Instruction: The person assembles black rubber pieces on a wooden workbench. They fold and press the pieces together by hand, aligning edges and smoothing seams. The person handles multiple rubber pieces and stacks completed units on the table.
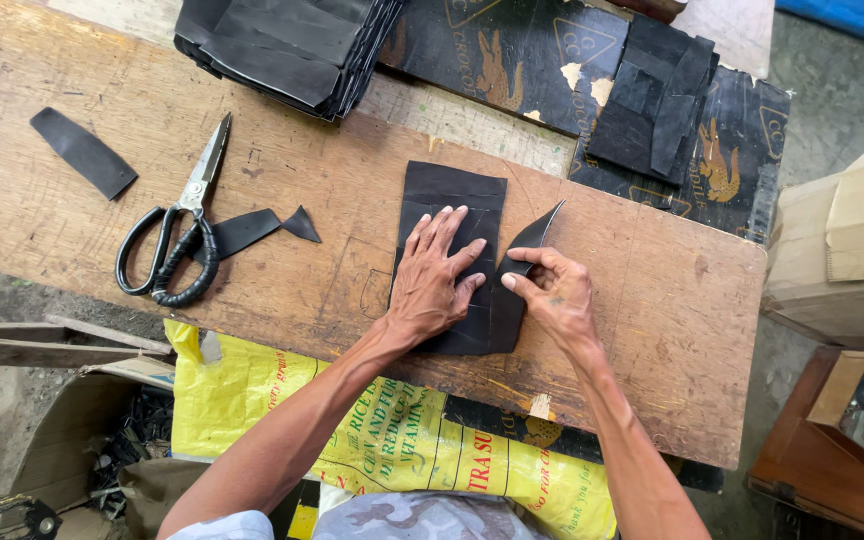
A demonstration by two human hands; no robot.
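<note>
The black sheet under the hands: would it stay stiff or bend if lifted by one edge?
Probably bends: the right hand curls a strip of the black sheet upward. It seems thin and light, lying flat under the left hand.

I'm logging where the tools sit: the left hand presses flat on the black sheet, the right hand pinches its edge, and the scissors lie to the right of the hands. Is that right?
Not quite. The head view shows the scissors lying to the left of the hands, not the right. The rest holds: the left hand presses flat on the black sheet, and the right hand pinches its edge.
</note>
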